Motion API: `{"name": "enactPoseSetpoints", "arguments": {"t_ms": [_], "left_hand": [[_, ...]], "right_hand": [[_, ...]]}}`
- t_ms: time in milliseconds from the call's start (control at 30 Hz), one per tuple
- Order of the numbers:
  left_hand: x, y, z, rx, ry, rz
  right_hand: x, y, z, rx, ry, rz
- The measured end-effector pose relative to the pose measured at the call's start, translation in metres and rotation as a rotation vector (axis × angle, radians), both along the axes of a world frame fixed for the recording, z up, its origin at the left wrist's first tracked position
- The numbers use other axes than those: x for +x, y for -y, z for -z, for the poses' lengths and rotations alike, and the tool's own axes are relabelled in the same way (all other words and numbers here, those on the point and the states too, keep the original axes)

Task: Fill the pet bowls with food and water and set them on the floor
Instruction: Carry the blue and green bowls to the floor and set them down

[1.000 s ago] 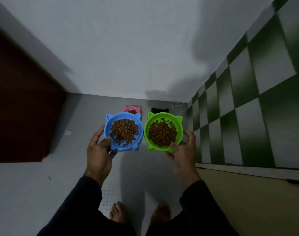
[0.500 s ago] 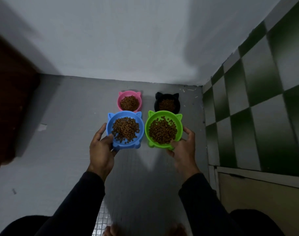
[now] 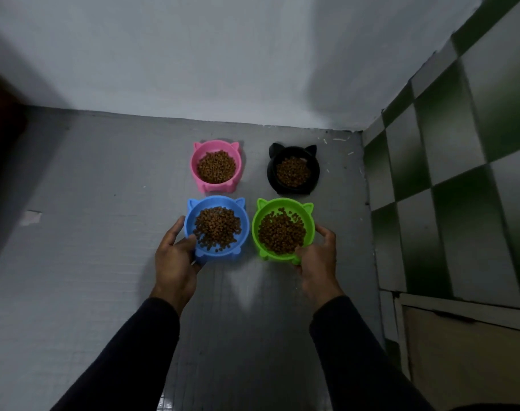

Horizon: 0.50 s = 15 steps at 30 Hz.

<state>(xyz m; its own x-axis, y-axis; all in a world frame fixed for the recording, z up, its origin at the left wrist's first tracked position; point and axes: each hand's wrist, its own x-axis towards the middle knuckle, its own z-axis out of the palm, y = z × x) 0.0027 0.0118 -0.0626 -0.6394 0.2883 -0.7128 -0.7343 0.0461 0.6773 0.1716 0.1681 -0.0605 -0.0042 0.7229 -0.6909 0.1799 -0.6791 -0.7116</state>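
- left hand (image 3: pixel 175 259) grips the blue bowl (image 3: pixel 190 226) by its near-left rim; fingers curled round it
- right hand (image 3: pixel 318 259) same deal, holding the green bowl (image 3: pixel 310 229) at its near-right rim

No writing, label, brand or number can be read on anything here

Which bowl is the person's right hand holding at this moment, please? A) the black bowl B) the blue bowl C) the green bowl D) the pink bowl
C: the right hand curls round the near right rim of the green bowl, while the left hand holds the blue bowl; the pink bowl and black bowl sit untouched farther off, nearer the wall.
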Motion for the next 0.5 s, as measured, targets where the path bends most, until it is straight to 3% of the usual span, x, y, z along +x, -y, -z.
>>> {"name": "enactPoseSetpoints", "arguments": {"t_ms": [500], "left_hand": [[0.007, 0.011, 0.049, -0.031, 0.002, -0.017]], "right_hand": [[0.022, -0.016, 0.037, -0.020, 0.124, -0.023]]}}
